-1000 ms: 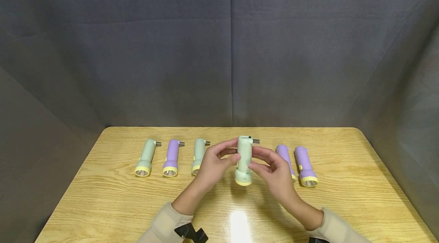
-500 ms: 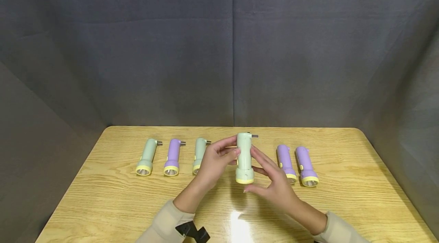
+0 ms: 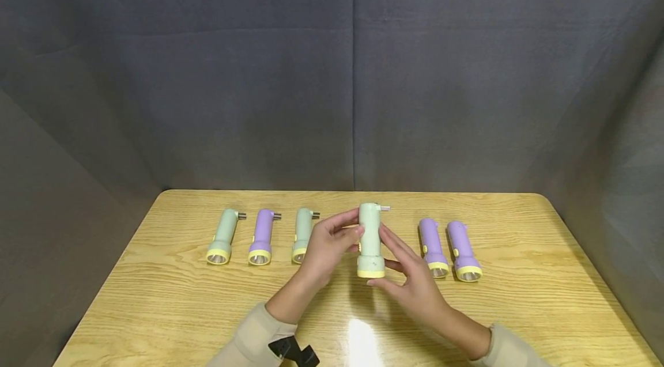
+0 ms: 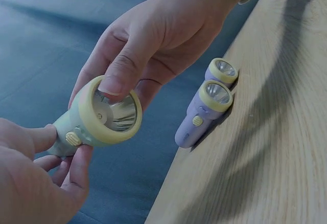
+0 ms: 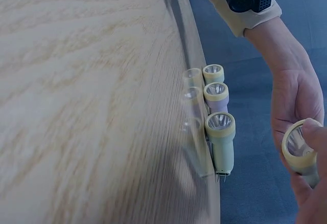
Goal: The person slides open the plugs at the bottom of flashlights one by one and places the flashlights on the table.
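A pale green flashlight [image 3: 370, 240] with a yellow rim is held up over the table, lens end toward the person. Two metal prongs [image 3: 385, 208] stick out to the right at its far end. My left hand [image 3: 323, 252] grips the body from the left, thumb on top. From the other side, my right hand [image 3: 419, 286] holds it, with its fingers along the body and its thumb at the lens end. The left wrist view shows that thumb over the reflector [image 4: 122, 115], and the yellow switch [image 4: 73, 138] near the left fingers.
On the wooden table [image 3: 155, 309], a green flashlight [image 3: 224, 231], a purple flashlight [image 3: 262, 231] and another green one lie in a row at left, prongs out. Two purple flashlights [image 3: 429, 237] lie side by side at right. A dark grey curtain [image 3: 259, 96] surrounds the table.
My right thumb has shifted from the flashlight's body down to its lens end, and the right fingers have straightened along the side. The flashlight has rolled slightly, while my left hand keeps its grip.
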Motion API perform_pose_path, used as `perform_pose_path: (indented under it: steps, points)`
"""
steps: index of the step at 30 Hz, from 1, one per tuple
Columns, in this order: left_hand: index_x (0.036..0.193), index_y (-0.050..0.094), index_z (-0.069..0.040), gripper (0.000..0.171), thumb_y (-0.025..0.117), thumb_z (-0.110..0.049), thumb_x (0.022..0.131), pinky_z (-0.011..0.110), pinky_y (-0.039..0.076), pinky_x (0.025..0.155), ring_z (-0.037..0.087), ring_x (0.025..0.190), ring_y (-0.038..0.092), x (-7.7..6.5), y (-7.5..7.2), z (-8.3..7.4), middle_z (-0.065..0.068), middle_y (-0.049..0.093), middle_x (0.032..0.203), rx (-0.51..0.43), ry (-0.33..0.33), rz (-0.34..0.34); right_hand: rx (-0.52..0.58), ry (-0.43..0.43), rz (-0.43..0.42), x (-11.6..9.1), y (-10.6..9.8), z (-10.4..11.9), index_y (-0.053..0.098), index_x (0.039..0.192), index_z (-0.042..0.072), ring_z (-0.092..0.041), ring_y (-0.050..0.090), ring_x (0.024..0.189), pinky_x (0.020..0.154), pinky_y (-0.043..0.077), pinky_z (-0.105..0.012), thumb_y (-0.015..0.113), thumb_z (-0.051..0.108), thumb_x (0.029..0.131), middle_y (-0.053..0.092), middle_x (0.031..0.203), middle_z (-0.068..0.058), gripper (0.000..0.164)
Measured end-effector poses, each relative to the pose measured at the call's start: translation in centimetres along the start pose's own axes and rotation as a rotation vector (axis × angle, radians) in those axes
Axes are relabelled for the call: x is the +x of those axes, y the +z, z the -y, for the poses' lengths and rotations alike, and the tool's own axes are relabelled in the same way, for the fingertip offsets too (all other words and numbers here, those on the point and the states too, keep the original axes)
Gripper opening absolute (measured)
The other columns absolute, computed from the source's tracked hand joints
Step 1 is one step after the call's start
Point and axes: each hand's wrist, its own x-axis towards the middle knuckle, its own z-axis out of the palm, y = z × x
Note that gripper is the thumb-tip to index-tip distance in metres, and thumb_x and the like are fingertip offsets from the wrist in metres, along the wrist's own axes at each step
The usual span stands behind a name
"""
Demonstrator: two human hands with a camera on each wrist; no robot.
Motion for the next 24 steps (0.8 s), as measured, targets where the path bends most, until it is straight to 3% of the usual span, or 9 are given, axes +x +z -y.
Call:
perform_pose_path:
  steps: [6, 12, 24]
  points:
    - [0.144, 0.054, 0.002, 0.045, 0.064, -0.006, 0.100, 0.038, 0.055, 0.097, 0.030, 0.124, 0.061, -0.3, 0.0, 0.5, 0.018, 0.057, 0.143, 0.005, 0.046, 0.052, 0.052, 0.100, -0.010, 0.1, -0.1, -0.1, 0.035, 0.157, 0.003, -0.031, 0.040, 0.141, 0.095, 0.055, -0.030, 0.080, -0.006, 0.081, 0.033, 0.162, -0.016, 0.089]
    - [0.147, 0.051, 0.000, 0.048, 0.062, -0.004, 0.101, 0.036, 0.049, 0.106, 0.033, 0.133, 0.054, -0.6, 0.1, 1.0, 0.018, 0.051, 0.149, 0.011, 0.068, 0.074, 0.097, 0.166, -0.004, 0.6, -0.3, -0.1, 0.035, 0.157, 0.001, -0.036, 0.038, 0.142, 0.099, 0.052, -0.029, 0.076, -0.005, 0.086, 0.032, 0.162, -0.017, 0.082]
    - [0.144, 0.053, 0.002, 0.043, 0.059, -0.002, 0.102, 0.032, 0.046, 0.106, 0.034, 0.135, 0.051, -0.4, 0.3, 2.6, 0.020, 0.049, 0.150, 0.033, 0.049, -0.004, 0.143, 0.301, 0.016, 1.3, 0.3, -1.0, 0.035, 0.156, -0.001, -0.035, 0.042, 0.142, 0.101, 0.052, -0.034, 0.074, 0.003, 0.091, 0.036, 0.159, -0.019, 0.076]
